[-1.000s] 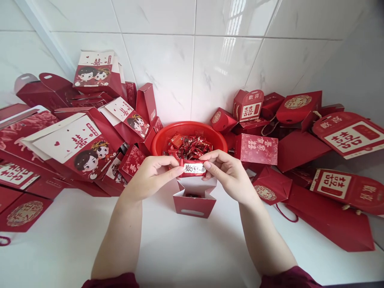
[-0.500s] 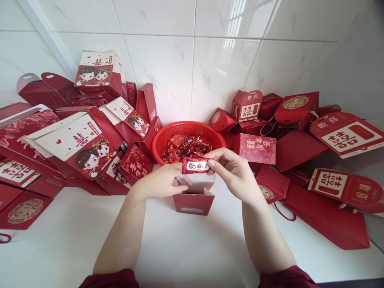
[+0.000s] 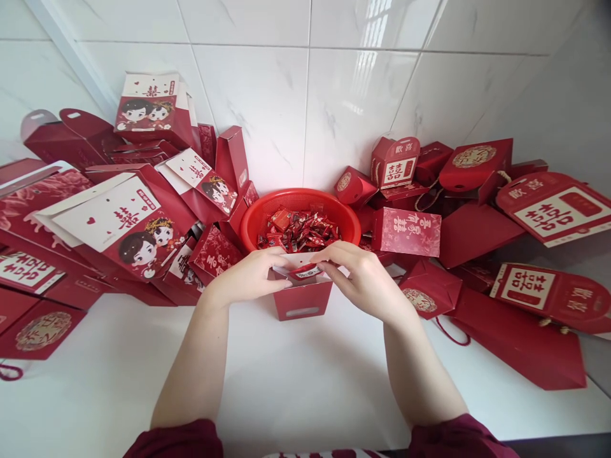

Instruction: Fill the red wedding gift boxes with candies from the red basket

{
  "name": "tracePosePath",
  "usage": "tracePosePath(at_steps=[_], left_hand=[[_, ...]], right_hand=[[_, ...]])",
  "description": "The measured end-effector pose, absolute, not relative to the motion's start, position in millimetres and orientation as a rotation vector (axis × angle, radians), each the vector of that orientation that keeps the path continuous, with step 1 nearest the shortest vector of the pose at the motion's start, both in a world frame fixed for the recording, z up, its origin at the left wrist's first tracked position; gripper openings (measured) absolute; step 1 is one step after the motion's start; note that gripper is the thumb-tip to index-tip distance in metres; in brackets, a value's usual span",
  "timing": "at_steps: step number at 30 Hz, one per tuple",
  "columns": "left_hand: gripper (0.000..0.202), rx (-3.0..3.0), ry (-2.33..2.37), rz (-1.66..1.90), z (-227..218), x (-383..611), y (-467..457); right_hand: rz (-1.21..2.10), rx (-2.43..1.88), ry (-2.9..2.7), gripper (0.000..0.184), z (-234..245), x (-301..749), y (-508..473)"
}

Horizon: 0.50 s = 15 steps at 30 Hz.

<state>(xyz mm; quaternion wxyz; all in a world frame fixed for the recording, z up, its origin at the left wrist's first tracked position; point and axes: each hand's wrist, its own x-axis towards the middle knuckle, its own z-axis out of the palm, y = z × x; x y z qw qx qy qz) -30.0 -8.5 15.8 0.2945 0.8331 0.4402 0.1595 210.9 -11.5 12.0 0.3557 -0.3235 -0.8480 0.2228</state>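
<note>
A small open red gift box [image 3: 303, 300] stands upright on the white tabletop in front of me. My right hand [image 3: 356, 272] is over the box's mouth, fingertips pinched on a red-and-white wrapped candy [image 3: 306, 273] that is partly inside the opening. At the left side of the box, my left hand [image 3: 252, 273] has its fingers and thumb around the upper edge. Just behind the box sits a red plastic basket [image 3: 249, 222] with many small wrapped candies [image 3: 305, 230] in it.
Printed red wedding boxes [image 3: 128, 219] are piled on the left. More red boxes [image 3: 477, 222], some with cord handles, lie on the right. A white tiled wall [image 3: 258, 108] rises behind the white table [image 3: 305, 381].
My right hand has lowered the candy from above the box into its mouth. My left hand has come onto the box's left edge, and the box has shifted slightly.
</note>
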Motion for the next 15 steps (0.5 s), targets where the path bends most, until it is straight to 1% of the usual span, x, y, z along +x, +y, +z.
tracePosePath(at_steps=[3,7,15], left_hand=[[0.029,2.208,1.157,0.416,14,-30,-8],[0.029,2.23,1.157,0.381,13,-30,-7],[0.03,2.23,1.168,0.393,10,-29,-6]], right_hand=[[0.54,-0.794,-2.33,0.026,5,206,-10],[0.471,-0.767,-2.478,0.023,-1,199,-10],[0.347,-0.717,-2.627,0.027,-2,196,-11]])
